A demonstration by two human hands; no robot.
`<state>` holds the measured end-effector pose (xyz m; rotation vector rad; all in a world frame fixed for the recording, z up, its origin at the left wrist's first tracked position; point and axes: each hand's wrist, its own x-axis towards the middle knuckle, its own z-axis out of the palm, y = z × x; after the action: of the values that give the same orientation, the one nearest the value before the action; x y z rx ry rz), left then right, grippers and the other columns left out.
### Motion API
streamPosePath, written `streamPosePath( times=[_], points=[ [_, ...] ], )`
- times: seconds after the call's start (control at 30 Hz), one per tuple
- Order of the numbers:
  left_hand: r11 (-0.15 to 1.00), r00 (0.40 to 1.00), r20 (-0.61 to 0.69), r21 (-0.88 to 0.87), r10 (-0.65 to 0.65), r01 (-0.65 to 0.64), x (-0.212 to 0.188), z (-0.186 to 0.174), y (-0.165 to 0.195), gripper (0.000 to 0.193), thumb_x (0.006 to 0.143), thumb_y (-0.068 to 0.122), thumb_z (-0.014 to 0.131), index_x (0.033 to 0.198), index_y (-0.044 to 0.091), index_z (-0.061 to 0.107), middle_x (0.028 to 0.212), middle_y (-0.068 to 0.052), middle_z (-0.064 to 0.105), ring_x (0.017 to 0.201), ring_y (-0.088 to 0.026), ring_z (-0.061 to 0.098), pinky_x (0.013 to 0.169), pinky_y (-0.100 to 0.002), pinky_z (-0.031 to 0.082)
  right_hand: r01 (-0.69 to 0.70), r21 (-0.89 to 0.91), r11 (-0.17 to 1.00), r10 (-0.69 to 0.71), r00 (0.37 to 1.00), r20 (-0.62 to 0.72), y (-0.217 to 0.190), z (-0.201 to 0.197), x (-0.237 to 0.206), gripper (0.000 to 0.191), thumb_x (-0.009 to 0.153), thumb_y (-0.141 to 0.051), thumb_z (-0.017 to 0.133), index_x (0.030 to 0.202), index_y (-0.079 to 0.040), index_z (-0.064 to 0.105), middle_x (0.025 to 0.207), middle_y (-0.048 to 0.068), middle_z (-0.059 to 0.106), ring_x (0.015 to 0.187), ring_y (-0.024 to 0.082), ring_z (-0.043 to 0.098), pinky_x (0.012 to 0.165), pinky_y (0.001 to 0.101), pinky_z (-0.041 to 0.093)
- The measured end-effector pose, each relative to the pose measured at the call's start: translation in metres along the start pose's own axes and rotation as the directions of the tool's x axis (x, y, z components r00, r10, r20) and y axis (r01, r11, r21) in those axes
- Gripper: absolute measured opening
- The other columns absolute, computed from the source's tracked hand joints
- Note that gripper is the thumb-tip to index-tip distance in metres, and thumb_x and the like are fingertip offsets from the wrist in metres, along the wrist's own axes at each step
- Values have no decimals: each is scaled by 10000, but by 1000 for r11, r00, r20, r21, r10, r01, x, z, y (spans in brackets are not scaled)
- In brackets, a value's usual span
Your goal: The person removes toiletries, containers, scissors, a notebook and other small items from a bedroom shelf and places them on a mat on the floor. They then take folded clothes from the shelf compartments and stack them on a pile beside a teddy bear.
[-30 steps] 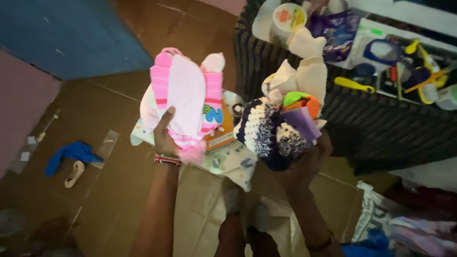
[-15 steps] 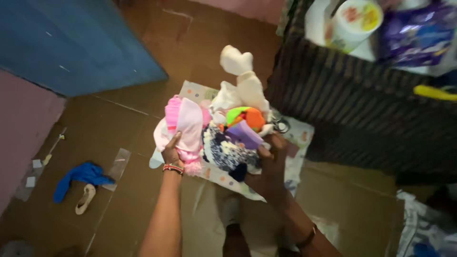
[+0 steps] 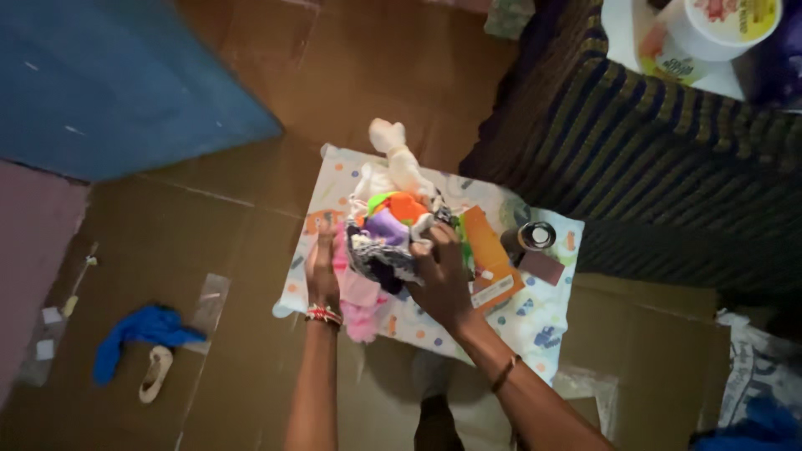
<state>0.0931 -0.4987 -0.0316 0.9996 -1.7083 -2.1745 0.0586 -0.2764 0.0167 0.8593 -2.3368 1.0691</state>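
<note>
A bundle of small knitted garments is gripped from both sides above a dotted white cloth spread on the brown floor, seen from overhead. The left hand, w/ a beaded band at the wrist, is pressed flat against the pile's 9 o'clock side, fingers extended upward along a pink piece hanging at 6 o'clock; the right hand is curled over the 3 o'clock side, fingers clenched on a dark blue-and-white knit. Orange and purple items are stacked on top, and a cream sock-like piece sticks out at 12 o'clock. An orange card box lies just beside the right hand at 3 o'clock, w/ a small round tin and a dark flat block further out the same way. A striped dark cover is draped at approx. 1–2 o'clock; a blue rag and a pale sandal lie well apart at 8 o'clock. For a clean hold, pressure is best kept even from both palms, the dangling pink piece tucked under, and the loose cream piece gathered in so nothing slips out; the box and tin are best kept clear of the pile's edge.
</note>
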Motion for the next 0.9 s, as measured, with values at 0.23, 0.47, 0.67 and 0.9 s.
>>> streamPosePath(
  times=[0.23,0.47,0.67,0.9],
  points=[
    [980,998,31,193,-48,41,14,-2,16,488,902,253,656,1318,-2,631,1122,-132,643,989,-206,604,862,-332,490,42,27,999,-45,990,131,-7,48,-20,477,767,3,720,1201,-92,546,1363,212,460,1358,447,430,1145,578,393],
    [971,983,-12,160,181,-176,20,-18,-84,492,860,39,616,1341,-42,555,1285,-108,649,1157,-208,622,1004,-339,477,27,-49,998,-6,925,379,-1,45,-38,487,871,-25,594,1357,-31,561,1486,190,470,1475,401,358,1199,629,261],
    [890,983,9,425,181,-167,20,-15,-79,536,853,21,591,1384,-38,547,1247,-138,682,1134,-255,655,1007,-360,495,-19,-79,997,51,908,416,-14,27,-22,476,813,-10,595,1289,-16,601,1424,177,532,1425,383,429,1158,558,335],
    [931,972,-39,298,234,-212,24,-18,-81,622,825,27,682,1415,-61,507,1381,-171,604,1276,-266,586,1070,-357,449,-152,-59,987,163,939,303,-26,-6,-17,552,700,59,597,1247,0,634,1288,192,563,1270,403,521,1086,512,414]
  ],
)
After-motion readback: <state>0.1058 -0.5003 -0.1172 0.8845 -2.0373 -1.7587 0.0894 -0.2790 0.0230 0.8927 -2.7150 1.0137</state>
